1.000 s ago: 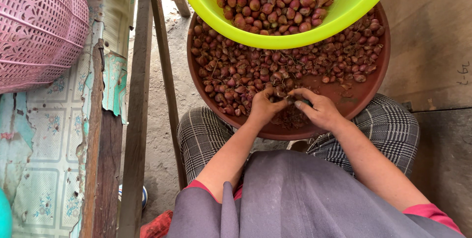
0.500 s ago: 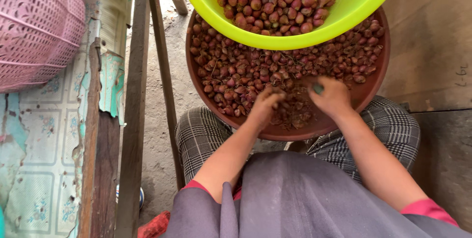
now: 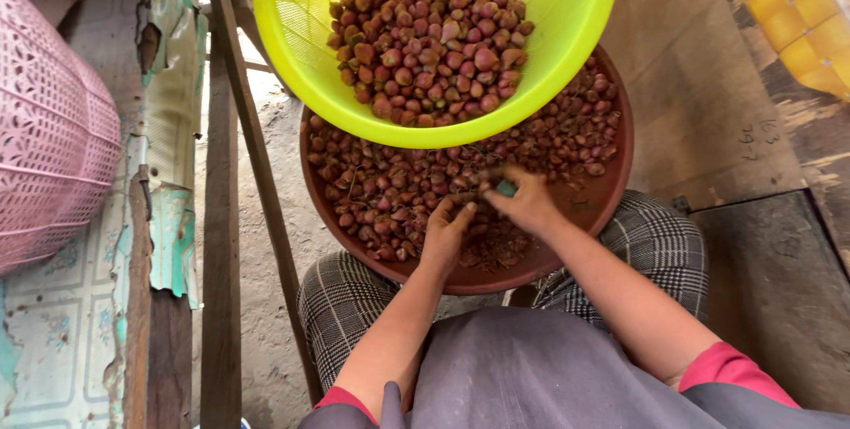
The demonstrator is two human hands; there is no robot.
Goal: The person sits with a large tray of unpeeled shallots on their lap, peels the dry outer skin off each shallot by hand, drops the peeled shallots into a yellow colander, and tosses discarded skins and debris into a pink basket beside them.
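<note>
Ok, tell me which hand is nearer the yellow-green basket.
Right. The right hand sits just below the rim of the yellow-green basket, fingertips close under it. The left hand lies lower in the brown tray, farther from the rim.

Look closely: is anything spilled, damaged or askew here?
No shallots have spilled. The yellow-green basket sits tilted over the brown tray rim, and the patterned covering on the left board is torn and peeling.
</note>
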